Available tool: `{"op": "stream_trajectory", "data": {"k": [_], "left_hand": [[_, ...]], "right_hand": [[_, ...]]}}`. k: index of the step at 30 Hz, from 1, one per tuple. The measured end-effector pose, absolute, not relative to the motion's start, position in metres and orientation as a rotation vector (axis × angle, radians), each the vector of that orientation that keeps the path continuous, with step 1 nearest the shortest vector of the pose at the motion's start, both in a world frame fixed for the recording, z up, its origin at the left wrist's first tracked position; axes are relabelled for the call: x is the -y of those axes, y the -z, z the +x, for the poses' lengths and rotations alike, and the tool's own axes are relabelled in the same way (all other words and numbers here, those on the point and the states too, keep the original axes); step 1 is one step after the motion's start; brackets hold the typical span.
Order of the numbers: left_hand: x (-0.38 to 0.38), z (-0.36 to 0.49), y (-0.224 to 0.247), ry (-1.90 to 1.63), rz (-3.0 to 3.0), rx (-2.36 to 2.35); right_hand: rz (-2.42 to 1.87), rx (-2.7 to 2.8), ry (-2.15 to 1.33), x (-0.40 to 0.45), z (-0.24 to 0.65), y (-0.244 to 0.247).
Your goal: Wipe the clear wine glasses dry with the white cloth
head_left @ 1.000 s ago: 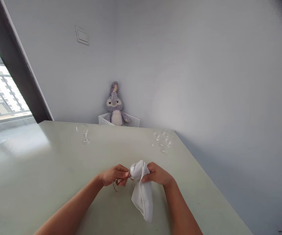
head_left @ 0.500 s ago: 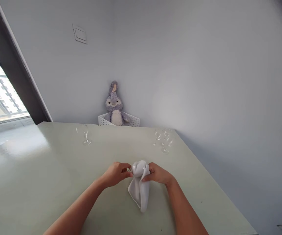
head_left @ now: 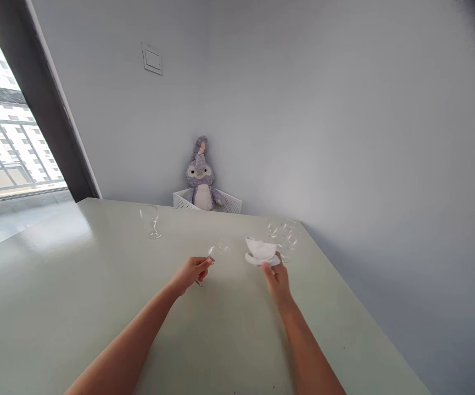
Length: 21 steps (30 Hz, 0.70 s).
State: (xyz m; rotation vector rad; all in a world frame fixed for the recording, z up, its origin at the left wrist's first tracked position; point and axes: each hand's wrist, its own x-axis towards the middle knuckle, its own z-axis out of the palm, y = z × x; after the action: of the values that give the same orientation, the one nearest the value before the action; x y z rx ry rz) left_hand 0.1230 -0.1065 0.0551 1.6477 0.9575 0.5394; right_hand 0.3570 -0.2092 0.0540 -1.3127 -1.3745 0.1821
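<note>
My left hand (head_left: pixel 196 271) is closed on the stem of a clear wine glass (head_left: pixel 219 248), tilted with its bowl up and to the right. Part of the stem and foot is hidden by my fingers. To the right, my right hand (head_left: pixel 277 274) grips a white cloth (head_left: pixel 261 251), raised above the table and apart from the glass. The cloth is slightly blurred and folded over on itself. Just behind it stand several clear wine glasses (head_left: pixel 289 236), partly covered by the cloth and hand.
A single wine glass (head_left: pixel 155 222) stands at the back left of the pale table (head_left: pixel 97 296). Behind the table's far edge, a grey plush toy (head_left: pixel 202 186) sits in a white perforated basket (head_left: pixel 233 204). A wall (head_left: pixel 364 137) borders the right side.
The cloth has come off the glass and moved up and right with my right hand. My left hand has shifted slightly up with the glass, now uncovered. The view has turned a little left.
</note>
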Motion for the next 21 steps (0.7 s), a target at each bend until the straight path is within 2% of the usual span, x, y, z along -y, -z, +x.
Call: {"op": "stream_trajectory", "data": {"k": [5,9,11,14,17,21], "left_hand": [[0.129,0.144,-0.044,-0.428,2.103,-1.191],[0.154,0.154,-0.048,-0.452,2.401,-1.065],[0.16,0.154,-0.051,-0.495,2.63,-0.947],[0.161,0.151,-0.053,-0.541,2.787,-0.832],[0.162,0.154,-0.048,-0.591,2.699,-0.861],[0.165,0.164,-0.04,-0.726,2.406,-0.995]], "right_hand": [[-1.227,1.979,0.349,0.204,0.302,-0.043],[-1.341,1.866,0.475,0.202,0.296,-0.04],[-1.432,1.683,0.306,0.202,0.305,-0.043],[-1.523,1.262,-0.239,0.202,0.321,-0.048],[-1.33,0.82,-0.824,0.196,0.326,-0.05],[-1.023,0.558,-1.184,0.189,0.305,-0.044]]}}
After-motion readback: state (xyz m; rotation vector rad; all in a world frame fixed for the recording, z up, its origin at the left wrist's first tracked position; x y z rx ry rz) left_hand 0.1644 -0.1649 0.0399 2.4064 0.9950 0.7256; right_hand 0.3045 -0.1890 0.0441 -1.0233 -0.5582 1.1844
